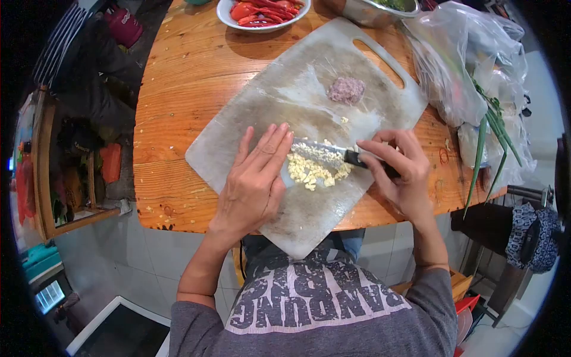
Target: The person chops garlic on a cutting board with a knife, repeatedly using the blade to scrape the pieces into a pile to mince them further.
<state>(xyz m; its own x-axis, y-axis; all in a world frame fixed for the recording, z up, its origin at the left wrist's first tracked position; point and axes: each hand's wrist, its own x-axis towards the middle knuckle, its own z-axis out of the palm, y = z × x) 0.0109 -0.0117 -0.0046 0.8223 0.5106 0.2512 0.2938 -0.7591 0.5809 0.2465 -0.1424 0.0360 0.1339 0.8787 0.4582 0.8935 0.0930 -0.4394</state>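
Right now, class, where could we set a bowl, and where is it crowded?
Mostly bare: orange wooden table left of the pale plastic cutting board and white bowl of red peppers. Crowded: the board's middle (left hand, right hand, black-handled knife, chopped yellowish pieces); right, clear plastic bags.

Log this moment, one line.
right hand: holding knife | left hand: open, at knife's tip end | board: pale bits along knife, purplish mound farther off
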